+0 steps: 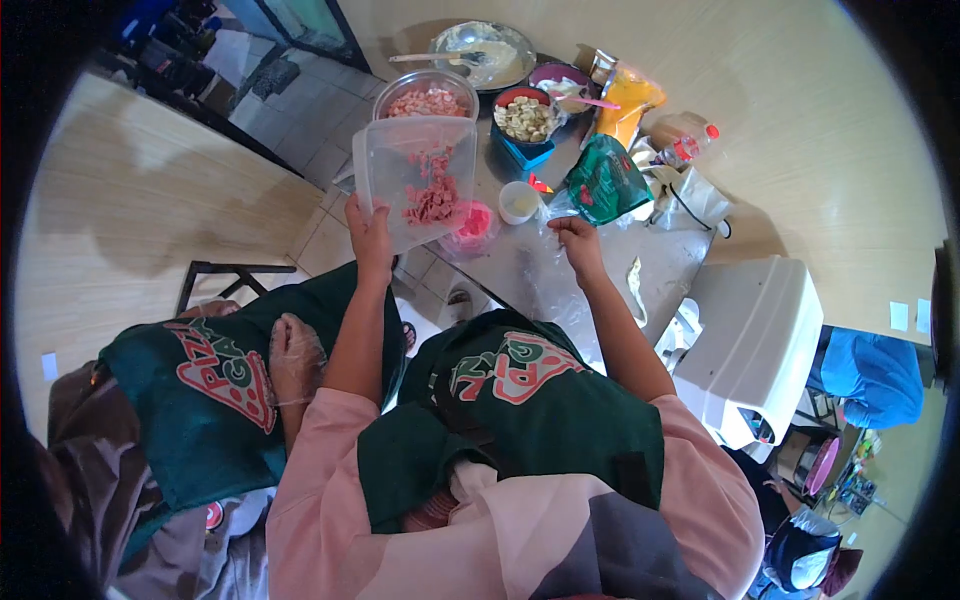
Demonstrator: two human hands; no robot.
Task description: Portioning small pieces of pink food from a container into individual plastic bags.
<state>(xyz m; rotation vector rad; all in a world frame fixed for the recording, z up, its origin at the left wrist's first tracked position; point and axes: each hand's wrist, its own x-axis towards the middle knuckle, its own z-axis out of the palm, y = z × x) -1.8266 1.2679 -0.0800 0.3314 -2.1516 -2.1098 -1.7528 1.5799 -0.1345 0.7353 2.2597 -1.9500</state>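
My left hand [370,236] grips the near left corner of a translucent plastic container [375,161], which is tilted. Chopped pink meat [435,195] lies inside it. My right hand [577,244] is over the table with its fingertips pinched on thin clear plastic film [550,214], beside a green foil pouch [609,180]. A small white cup [518,202] stands between my hands. Left of the cup, a clear bag with bright pink contents [474,221] is partly behind the container's corner.
Behind the container sits a bowl of diced pink food [426,103]. A mixing bowl [517,64], a bowl of sliced pale pieces [525,118], an orange pouch [628,101] and a bottle [686,148] line the wall. A person wearing a plastic glove [296,360] is at my left.
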